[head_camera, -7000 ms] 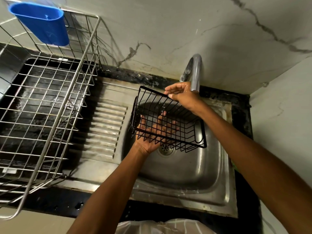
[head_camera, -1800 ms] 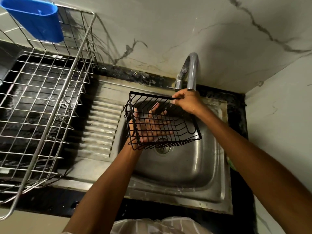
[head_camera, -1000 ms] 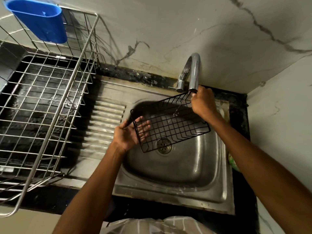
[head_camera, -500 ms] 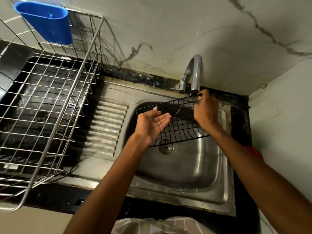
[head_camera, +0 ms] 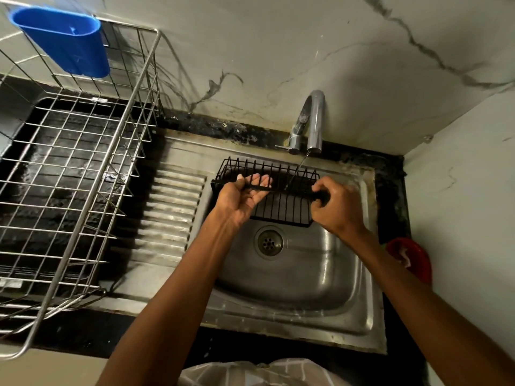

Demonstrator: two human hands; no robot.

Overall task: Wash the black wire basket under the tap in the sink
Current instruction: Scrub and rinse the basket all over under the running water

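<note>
Basket (head_camera: 281,196) held over sink (head_camera: 348,310), just below tap (head_camera: 315,118), thin stream striking its wires right of middle. Long axis left to right, level; open side apparently turned up and away, toward wall. Right hand (head_camera: 335,203) clamped on right end of near rim. Left hand (head_camera: 241,196) under same rim toward left end, thumb over it, fingers nearly straight. Both at basket, one per end; right nearer stream. Next, likely: roll about long axis, bringing unrinsed wires under water.
</note>
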